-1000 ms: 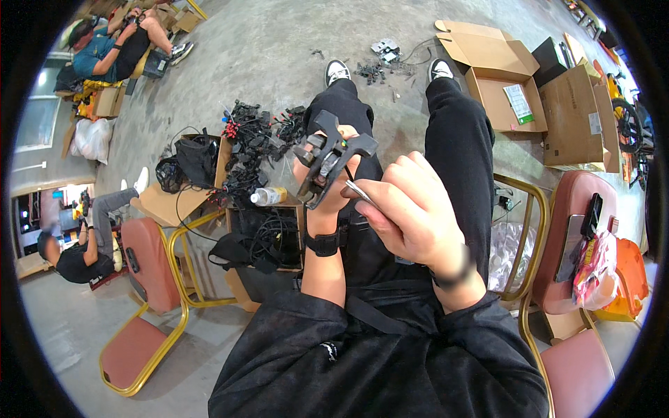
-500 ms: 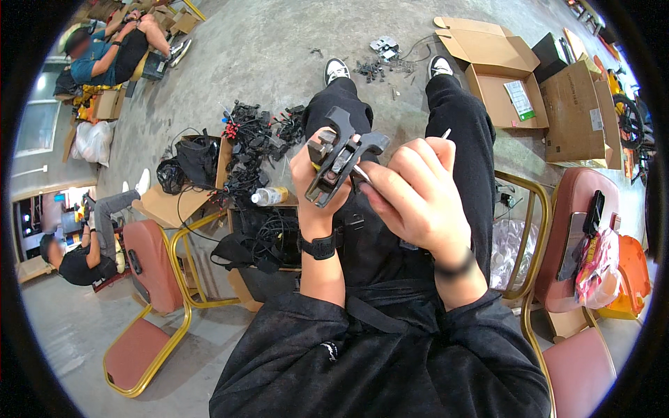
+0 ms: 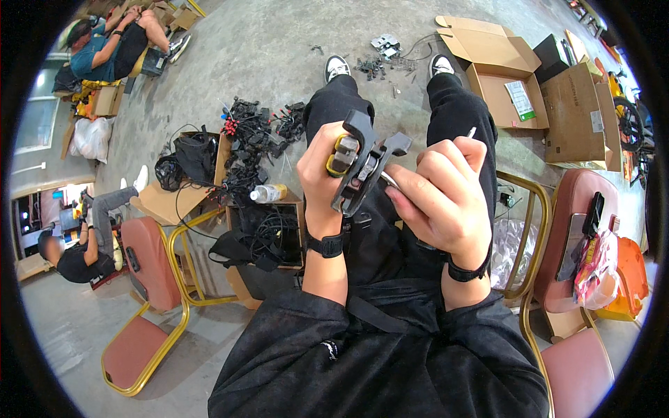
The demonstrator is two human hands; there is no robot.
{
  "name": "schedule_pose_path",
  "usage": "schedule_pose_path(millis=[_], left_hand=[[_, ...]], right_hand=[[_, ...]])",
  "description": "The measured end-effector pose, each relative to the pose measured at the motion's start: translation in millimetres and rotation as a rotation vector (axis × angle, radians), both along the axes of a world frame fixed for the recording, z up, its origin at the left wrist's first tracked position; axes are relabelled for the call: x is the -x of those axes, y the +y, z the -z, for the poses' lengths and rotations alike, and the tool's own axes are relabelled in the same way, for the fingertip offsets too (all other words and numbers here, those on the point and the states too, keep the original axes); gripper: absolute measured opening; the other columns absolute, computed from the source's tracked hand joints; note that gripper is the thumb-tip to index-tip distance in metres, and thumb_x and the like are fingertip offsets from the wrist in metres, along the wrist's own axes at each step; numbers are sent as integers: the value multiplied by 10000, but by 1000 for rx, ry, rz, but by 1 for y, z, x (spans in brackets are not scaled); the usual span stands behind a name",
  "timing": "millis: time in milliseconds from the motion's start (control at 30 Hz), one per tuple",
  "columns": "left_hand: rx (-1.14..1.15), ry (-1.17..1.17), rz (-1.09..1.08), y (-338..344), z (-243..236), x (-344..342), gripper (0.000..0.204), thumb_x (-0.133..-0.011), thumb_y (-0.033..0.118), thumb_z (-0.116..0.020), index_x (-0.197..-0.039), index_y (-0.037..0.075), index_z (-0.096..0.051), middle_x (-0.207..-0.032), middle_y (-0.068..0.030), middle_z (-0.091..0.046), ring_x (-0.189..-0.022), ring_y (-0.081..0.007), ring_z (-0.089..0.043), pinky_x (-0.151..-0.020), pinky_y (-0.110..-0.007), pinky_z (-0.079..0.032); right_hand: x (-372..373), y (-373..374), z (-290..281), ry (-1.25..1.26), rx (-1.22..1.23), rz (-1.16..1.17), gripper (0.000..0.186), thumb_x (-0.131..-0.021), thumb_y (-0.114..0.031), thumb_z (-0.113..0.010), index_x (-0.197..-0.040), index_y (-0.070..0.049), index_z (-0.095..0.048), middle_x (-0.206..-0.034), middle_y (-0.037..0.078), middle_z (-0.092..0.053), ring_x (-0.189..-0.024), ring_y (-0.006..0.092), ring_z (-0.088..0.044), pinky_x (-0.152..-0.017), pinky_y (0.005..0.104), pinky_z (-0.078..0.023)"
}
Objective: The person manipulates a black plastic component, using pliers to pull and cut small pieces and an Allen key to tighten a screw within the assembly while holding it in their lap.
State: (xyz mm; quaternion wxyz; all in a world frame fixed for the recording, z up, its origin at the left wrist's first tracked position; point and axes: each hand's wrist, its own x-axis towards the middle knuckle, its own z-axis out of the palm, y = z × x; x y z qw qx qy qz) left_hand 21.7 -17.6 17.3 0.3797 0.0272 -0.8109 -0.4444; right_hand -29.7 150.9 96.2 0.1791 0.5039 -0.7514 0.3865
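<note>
The black hard-plastic clamp-shaped part with a yellow insert (image 3: 359, 164) is held above the person's lap, between both knees. It looks stiff, light and not fragile; its thick black body seems the best place to grip it. The left hand (image 3: 327, 171) is wrapped around this part from the left, wrist upright. The right hand (image 3: 439, 198), just right of the part, is curled narrow, pinching a thin white stick (image 3: 471, 132).
</note>
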Motion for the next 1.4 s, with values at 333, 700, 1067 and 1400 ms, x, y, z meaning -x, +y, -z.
schedule_pose_path(millis=[333,700,1067,1400], left_hand=[[-92,67,-78,4,17,6,228,-660,-85,-684,-854,-2,-599,-826,-108,-632,-712,-214,-623,-651,-287,-494],[-157,160,-133,4,17,9,132,-744,-36,-670,-797,13,-559,-773,-91,-633,-659,-193,-613,-618,-274,-487],[-272,87,-121,6,14,8,88,-791,-16,-637,-817,18,-560,-851,-72,-635,-771,-159,-609,-706,-274,-477],[-302,32,-55,-4,17,4,51,-811,19,-637,-831,27,-590,-883,-56,-633,-809,-137,-593,-727,-267,-464]], right_hand=[[4,-14,17,-244,106,-241,141,-732,-117,-694,-797,-63,-581,-664,51,-496,-616,231,-494,-583,336,-386],[-31,-27,1,-2039,495,-709,394,-978,-296,-403,-625,-124,-376,-454,-73,-288,-356,75,-238,-377,249,-208],[-39,-13,-19,-2589,793,-1116,357,-973,-399,-274,-751,-129,-348,-497,-69,-211,-418,83,-198,-470,261,-217],[-15,-22,3,-533,172,-295,128,-830,-58,-571,-948,-26,-609,-783,85,-565,-638,234,-487,-616,323,-384]])
